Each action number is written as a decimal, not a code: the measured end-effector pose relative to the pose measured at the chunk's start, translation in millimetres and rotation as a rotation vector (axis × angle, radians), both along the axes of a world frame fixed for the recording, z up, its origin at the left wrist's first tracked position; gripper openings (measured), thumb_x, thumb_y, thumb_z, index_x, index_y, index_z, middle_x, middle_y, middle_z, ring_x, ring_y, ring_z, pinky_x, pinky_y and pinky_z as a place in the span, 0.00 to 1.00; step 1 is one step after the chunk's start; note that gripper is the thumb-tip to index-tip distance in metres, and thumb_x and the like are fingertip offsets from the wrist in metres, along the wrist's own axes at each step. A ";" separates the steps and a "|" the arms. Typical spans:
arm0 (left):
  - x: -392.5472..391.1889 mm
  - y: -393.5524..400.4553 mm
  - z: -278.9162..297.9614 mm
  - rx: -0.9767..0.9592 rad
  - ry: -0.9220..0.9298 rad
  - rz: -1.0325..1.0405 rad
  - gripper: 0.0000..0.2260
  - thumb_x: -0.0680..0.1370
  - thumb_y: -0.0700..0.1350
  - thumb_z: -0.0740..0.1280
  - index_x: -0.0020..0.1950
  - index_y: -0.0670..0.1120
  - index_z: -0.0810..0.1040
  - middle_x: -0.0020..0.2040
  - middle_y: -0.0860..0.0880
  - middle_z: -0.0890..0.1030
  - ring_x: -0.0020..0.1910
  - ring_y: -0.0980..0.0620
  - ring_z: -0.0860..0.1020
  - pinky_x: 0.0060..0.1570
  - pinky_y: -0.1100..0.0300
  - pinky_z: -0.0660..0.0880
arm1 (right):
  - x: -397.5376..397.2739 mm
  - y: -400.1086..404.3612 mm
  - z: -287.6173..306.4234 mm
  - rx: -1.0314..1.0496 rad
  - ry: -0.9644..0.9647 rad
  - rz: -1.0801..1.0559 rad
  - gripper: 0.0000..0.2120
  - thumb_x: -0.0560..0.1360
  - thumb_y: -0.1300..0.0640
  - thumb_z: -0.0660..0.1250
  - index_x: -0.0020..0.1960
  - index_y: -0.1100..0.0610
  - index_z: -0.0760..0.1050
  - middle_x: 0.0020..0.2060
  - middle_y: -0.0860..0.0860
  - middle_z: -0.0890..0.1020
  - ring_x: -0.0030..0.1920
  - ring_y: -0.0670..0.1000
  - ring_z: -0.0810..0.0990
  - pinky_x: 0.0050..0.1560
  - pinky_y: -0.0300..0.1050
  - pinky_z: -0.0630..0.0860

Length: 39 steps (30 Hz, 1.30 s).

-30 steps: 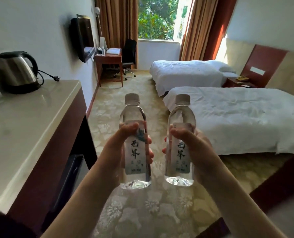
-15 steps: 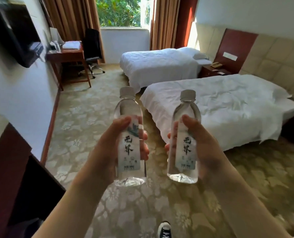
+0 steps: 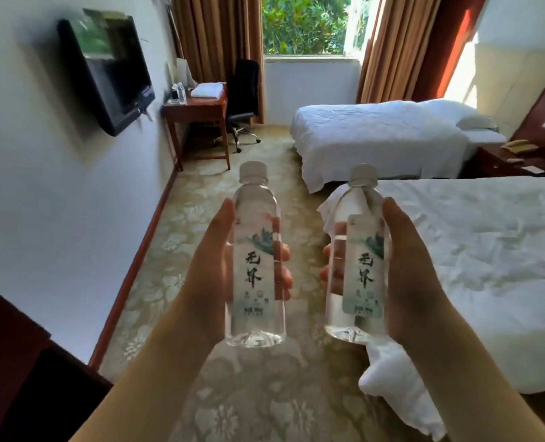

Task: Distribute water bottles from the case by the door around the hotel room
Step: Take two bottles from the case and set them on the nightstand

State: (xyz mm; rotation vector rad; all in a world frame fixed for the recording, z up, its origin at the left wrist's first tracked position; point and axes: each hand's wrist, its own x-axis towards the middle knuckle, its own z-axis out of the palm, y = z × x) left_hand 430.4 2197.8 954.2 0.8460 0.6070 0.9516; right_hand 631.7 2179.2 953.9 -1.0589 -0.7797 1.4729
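Clear plastic water bottles fill the middle of the frame, one in each hand, both upright with white caps on. The left hand (image 3: 212, 275) wraps the left bottle (image 3: 255, 260) from its left side; its fingers (image 3: 284, 252) curl round the back and their tips show at the bottle's right edge, clamped on it. The right hand (image 3: 405, 275) mirrors this on the right bottle (image 3: 358, 260): thumb up along the bottle's right side, fingertips showing at the left edge, curled tight round the bottle. The two bottles stand near each other but apart, held above the patterned carpet (image 3: 201, 218).

Each bottle bears a pale label with a green mountain drawing and two large black brush characters, the upper reading 无; the second I cannot make out surely, and the small print below is too blurred to read.

At the upper left of the frame a dark television (image 3: 111, 71) hangs on the white wall. Beyond it, in the upper middle, a wooden table (image 3: 197, 110) carries folded white cloth and what look like small bottles, with a black chair (image 3: 244, 90) beside it. Two beds with white covers lie on the right: the far bed (image 3: 376, 135) under the window (image 3: 303, 23) and the near bed (image 3: 471, 250) just behind the right hand. A dark nightstand (image 3: 513, 161) sits between them at the right edge.
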 end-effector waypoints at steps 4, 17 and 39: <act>-8.7 91.1 -11.1 -0.011 -0.023 0.075 0.24 0.75 0.63 0.57 0.50 0.44 0.80 0.39 0.43 0.79 0.31 0.46 0.78 0.33 0.56 0.79 | -3.7 92.4 -1.0 -0.059 0.130 0.096 0.30 0.74 0.34 0.57 0.55 0.59 0.78 0.38 0.58 0.80 0.33 0.56 0.78 0.38 0.47 0.80; -29.6 418.6 22.9 0.003 -0.019 0.008 0.24 0.76 0.60 0.54 0.48 0.43 0.81 0.38 0.41 0.78 0.30 0.45 0.77 0.31 0.56 0.77 | -31.8 395.7 26.3 -0.089 0.102 -0.015 0.28 0.72 0.36 0.59 0.48 0.61 0.79 0.37 0.59 0.80 0.29 0.55 0.78 0.32 0.45 0.80; 1.1 878.6 18.4 -0.033 0.022 0.099 0.26 0.75 0.61 0.57 0.51 0.41 0.82 0.39 0.40 0.79 0.31 0.44 0.77 0.31 0.55 0.78 | 8.9 877.5 3.3 -0.056 0.073 -0.002 0.34 0.79 0.34 0.50 0.58 0.62 0.78 0.37 0.59 0.82 0.32 0.57 0.82 0.39 0.49 0.80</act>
